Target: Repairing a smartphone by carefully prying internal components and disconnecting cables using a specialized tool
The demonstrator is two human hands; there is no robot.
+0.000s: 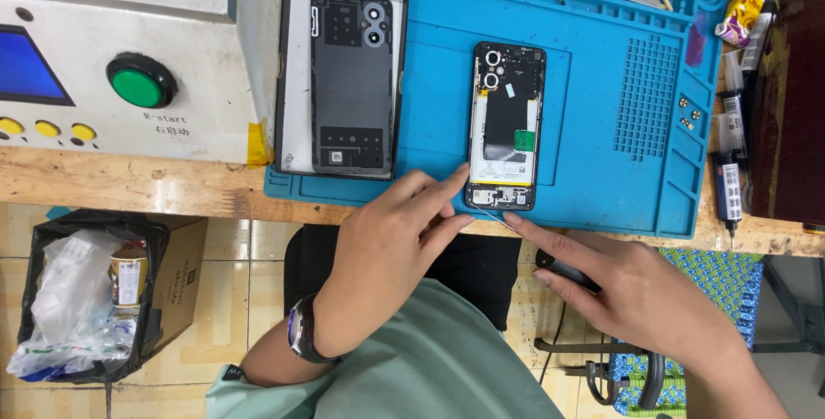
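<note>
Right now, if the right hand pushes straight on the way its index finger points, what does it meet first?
The right hand points up-left at the opened phone; it would likely meet its bottom edge first, by the left hand's fingertips. Height is unclear.

Both hands are in the lower middle of the frame. The left hand (391, 243) comes up from the lower left, back of the hand up, with the wrist bent slightly and a watch (302, 333) on it. Its index finger is stretched toward the upper right and the other fingers are half curled under it. The right hand (640, 294) enters from the lower right, palm down. Its index finger points to the upper left, and the fingertips of both hands are near each other.
</note>
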